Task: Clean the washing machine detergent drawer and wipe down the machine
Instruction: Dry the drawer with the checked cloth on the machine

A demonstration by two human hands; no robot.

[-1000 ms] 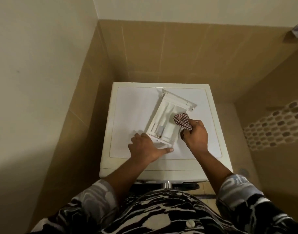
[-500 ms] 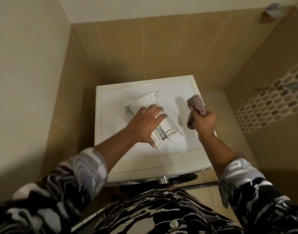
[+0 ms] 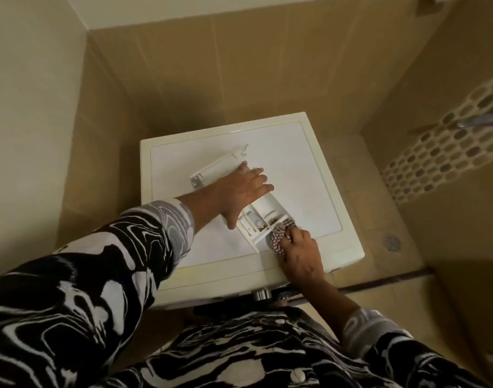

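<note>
Two hands are on top of the washer (image 3: 309, 152). The drawer (image 3: 217, 169) lies slanted on the washer's top, near its middle. L hand (image 3: 242, 189) lies flat on the drawer, fingers straight & a bit spread. R hand (image 3: 301, 250) grips a bunched cloth (image 3: 277, 240) & holds it against the drawer end by the washer's front. A drain (image 3: 391, 242) is in the floor right of the washer.

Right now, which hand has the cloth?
The right hand: it grips the patterned cloth at the near end of the detergent drawer. The left hand presses flat on it, holding nothing.
</note>
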